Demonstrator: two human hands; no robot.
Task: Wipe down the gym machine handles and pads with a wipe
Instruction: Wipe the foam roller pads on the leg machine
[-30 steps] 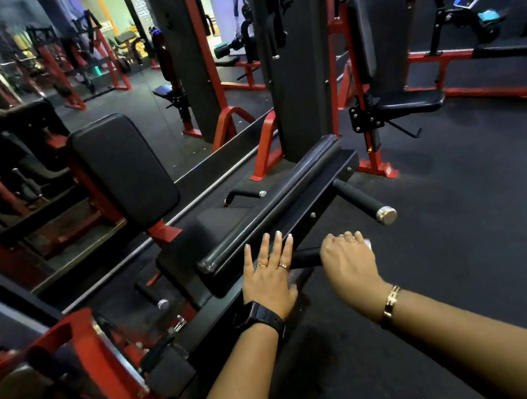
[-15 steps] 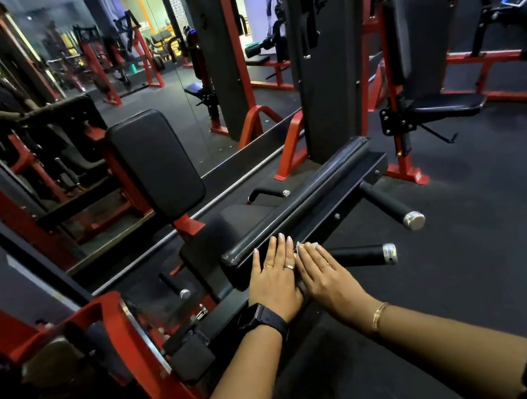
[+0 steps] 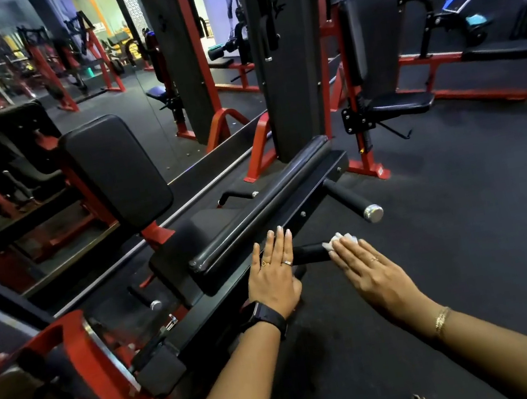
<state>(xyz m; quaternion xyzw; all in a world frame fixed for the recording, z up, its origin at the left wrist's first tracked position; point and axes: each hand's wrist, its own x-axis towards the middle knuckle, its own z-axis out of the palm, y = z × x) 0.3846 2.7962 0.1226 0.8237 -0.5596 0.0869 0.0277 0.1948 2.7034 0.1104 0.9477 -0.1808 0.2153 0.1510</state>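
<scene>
While the flat left hand (image 3: 274, 268) seemingly braces on the frame (image 3: 316, 196), the right hand (image 3: 367, 267), fingers straight, presses the wipe (image 3: 340, 240) onto the near handle (image 3: 310, 253).

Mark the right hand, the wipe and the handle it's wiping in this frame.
right hand (image 3: 372, 271), head view, back of the hand.
wipe (image 3: 344, 239), head view, white corner showing beyond the hand.
near handle (image 3: 310, 253), head view, bare black grip beside the wipe.

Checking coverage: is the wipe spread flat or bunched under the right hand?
Bunched: the wipe shows as a small crumpled wad beyond the fingertips of the right hand, on the near handle.
</scene>
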